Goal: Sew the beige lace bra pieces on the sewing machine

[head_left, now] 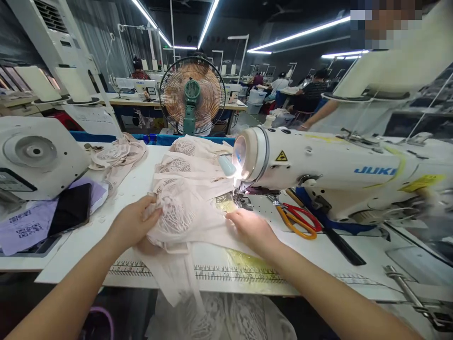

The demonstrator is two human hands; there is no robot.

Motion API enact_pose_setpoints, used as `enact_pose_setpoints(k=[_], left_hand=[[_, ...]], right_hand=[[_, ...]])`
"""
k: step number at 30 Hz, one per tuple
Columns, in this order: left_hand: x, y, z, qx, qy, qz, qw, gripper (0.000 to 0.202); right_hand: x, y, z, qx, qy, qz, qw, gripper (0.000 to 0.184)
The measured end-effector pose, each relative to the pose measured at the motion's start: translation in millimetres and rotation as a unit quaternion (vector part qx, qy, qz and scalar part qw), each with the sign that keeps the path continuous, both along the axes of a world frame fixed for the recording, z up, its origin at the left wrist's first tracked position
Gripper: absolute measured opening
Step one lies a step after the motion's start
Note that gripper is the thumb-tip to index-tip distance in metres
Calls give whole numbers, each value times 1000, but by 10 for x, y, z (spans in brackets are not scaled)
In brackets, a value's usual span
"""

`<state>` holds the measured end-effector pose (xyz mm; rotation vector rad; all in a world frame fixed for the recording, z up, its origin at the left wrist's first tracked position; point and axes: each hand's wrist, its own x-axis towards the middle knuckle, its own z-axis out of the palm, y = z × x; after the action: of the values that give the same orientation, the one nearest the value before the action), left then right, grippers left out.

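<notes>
A pale beige lace bra (177, 210) lies on the white sewing table, one patterned cup facing up. My left hand (136, 219) grips the cup's left edge, thumb on top and the other fingers partly hidden. With its fingertips, my right hand (251, 229) pinches the bra's thin side fabric just in front of the presser foot (242, 200). The lit sewing machine (290, 156) stands above and to the right. Behind the held bra, more lace bras (182, 146) lie in a row, seemingly joined. Straps and fabric hang over the table's front edge.
Red-handled and orange-handled scissors (299, 221) and a black-handled tool (345, 248) lie right of the needle. A phone (72, 208) rests on purple paper at left. Printed ruler tape (208, 273) runs along the front edge. Beyond are a fan (192, 94) and a person behind the machine.
</notes>
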<state>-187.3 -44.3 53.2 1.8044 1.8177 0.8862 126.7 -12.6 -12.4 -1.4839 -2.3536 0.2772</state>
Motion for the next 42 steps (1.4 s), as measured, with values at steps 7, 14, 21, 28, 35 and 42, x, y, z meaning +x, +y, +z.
enact_pose_setpoints(k=[7, 14, 21, 28, 35, 42], left_hand=[[695, 38, 164, 165, 242, -151, 944, 29], [1429, 388, -417, 110, 229, -404, 879, 32], [1384, 507, -524, 153, 351, -383, 840, 43], [1497, 516, -361, 114, 418, -344, 833, 46], [1590, 619, -338, 65, 414, -305, 855, 46], [1652, 724, -414, 47, 386, -276, 879, 48]], right_hand=[[-242, 62, 75, 60, -77, -49, 994, 22], [-71, -245, 133, 69, -120, 42, 989, 19], [278, -563, 34, 136, -55, 102, 984, 27], [314, -732, -25, 94, -12, 142, 985, 32], [266, -621, -49, 115, -21, 132, 984, 32], [279, -568, -119, 122, -27, 114, 986, 33]])
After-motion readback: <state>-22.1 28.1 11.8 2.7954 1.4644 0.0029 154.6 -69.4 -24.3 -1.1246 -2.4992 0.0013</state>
